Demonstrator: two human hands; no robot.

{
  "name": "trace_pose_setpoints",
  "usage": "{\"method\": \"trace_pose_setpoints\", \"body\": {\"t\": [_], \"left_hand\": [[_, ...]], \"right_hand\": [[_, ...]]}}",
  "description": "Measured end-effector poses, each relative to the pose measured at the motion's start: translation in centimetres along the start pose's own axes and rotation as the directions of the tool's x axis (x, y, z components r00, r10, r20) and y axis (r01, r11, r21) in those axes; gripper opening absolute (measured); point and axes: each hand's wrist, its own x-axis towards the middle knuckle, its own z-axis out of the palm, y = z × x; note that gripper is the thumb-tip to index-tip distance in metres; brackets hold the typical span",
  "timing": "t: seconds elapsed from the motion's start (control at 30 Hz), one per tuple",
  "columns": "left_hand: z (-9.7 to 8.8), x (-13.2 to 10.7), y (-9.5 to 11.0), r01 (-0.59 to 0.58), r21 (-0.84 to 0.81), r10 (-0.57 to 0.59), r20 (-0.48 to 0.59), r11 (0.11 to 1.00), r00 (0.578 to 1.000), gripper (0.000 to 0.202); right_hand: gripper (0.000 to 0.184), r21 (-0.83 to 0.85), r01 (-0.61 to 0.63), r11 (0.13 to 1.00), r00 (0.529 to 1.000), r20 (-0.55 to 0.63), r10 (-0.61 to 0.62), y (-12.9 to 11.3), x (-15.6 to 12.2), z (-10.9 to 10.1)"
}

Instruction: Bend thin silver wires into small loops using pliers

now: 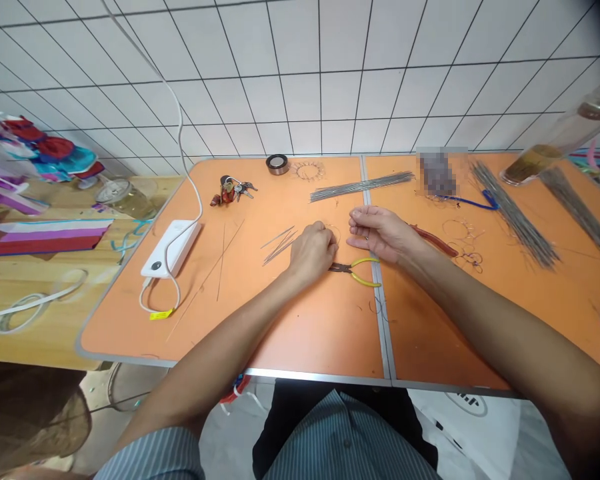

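**Two hands over fine wire on an orange table**

From my remote post, I see the left hand (pixel 313 252) curled nearly closed above the table (pixel 300 340); its fingers hide whatever they may grip, so I cannot tell what it holds. The right hand (pixel 377 233) has thumb and forefinger close together, the other fingers loosely curved; any wire between them is too fine for me to confirm. One faint wire loop (pixel 337 232) shows in the narrow gap between the hands. One pair of yellow-handled pliers (pixel 349 269) lies nearer the person, jaws just beside the left hand. Left of that hand are several short wires (pixel 279 251), then two long wires (pixel 223 253), crossed. One red-handled tool (pixel 436 240) lies partly behind the right forearm. Farther out: three wire bundles (pixel 363 187), one tape roll (pixel 277 164), one key bunch (pixel 234 190) and one white power bank (pixel 173 248).
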Motion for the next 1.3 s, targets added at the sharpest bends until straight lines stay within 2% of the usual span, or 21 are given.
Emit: {"method": "trace_pose_setpoints", "body": {"t": [0.07, 0.13, 0.2, 0.23, 0.27, 0.3, 0.37, 0.43, 0.5, 0.57, 0.77, 1.07, 1.17, 1.3], "left_hand": [[0.3, 0.2, -0.1, -0.012, -0.017, 0.012, -0.013, 1.000, 1.000, 0.017], [0.2, 0.4, -0.5, -0.030, -0.090, 0.024, -0.070, 0.996, 0.997, 0.018], [-0.3, 0.4, -1.1, -0.049, -0.269, 0.002, -0.171, 0.962, 0.985, 0.015], [-0.7, 0.4, -1.4, -0.057, -0.404, -0.034, -0.215, 0.913, 0.976, 0.014], [-1.2, 0.4, -1.6, -0.063, -0.556, -0.085, -0.235, 0.829, 0.968, 0.012], [-1.7, 0.5, -1.7, -0.061, -0.706, -0.133, -0.216, 0.706, 0.967, 0.010], [-2.6, 0.4, -1.5, -0.007, -0.919, -0.180, -0.085, 0.393, 0.980, 0.009], [-3.1, 0.3, -1.1, 0.106, -0.988, -0.171, 0.086, 0.110, 0.981, 0.014], [-3.3, 0.1, -0.5, 0.192, -0.979, -0.161, 0.200, -0.065, 0.967, 0.018], [-3.2, -0.1, 0.0, 0.222, -0.964, -0.176, 0.246, -0.145, 0.953, 0.019], [-2.3, -0.5, 1.0, 0.226, -0.960, -0.284, 0.266, -0.167, 0.921, 0.016], [-2.1, -1.2, 2.3, 0.252, -0.947, -0.293, 0.303, -0.199, 0.907, 0.014], [-2.1, -1.3, 2.0, 0.274, -0.952, -0.237, 0.300, -0.137, 0.924, 0.024], [-2.2, -1.5, 1.8, 0.241, -0.969, -0.131, 0.232, 0.053, 0.964, 0.029]], "right_hand": [[0.039, 0.020, -0.003, 1.000, 1.000, 0.011, 0.003, 0.3, 0.3, 0.2], [0.042, 0.029, 0.007, 1.000, 1.000, 0.016, -0.007, 0.4, 0.3, 0.2], [0.045, 0.010, 0.026, 1.000, 1.000, 0.014, -0.026, 0.1, -0.3, -0.1], [0.046, -0.016, 0.042, 0.999, 0.999, 0.011, -0.042, 0.0, -0.7, -0.3], [0.046, -0.057, 0.050, 0.997, 0.999, 0.009, -0.050, -0.3, -1.3, -0.6], [0.046, -0.103, 0.065, 0.993, 0.998, 0.005, -0.064, -0.5, -1.9, -0.8], [0.045, -0.179, 0.096, 0.979, 0.995, -0.008, -0.099, -0.8, -3.1, -1.3], [0.045, -0.206, 0.136, 0.969, 0.988, -0.043, -0.148, -0.8, -4.3, -1.5], [0.044, -0.207, 0.159, 0.965, 0.982, -0.064, -0.176, -0.6, -5.2, -1.5], [0.043, -0.200, 0.166, 0.966, 0.983, -0.048, -0.179, -0.3, -5.8, -1.2], [0.037, -0.213, 0.234, 0.949, 0.972, 0.031, -0.232, 0.5, -6.3, -1.0], [0.035, -0.319, 0.323, 0.891, 0.944, 0.039, -0.328, 1.0, -5.6, -1.7], [0.038, -0.385, 0.310, 0.869, 0.947, 0.048, -0.316, 0.5, -5.7, -1.7], [0.032, -0.486, 0.287, 0.825, 0.956, 0.093, -0.278, 0.0, -6.0, -1.5]]}}
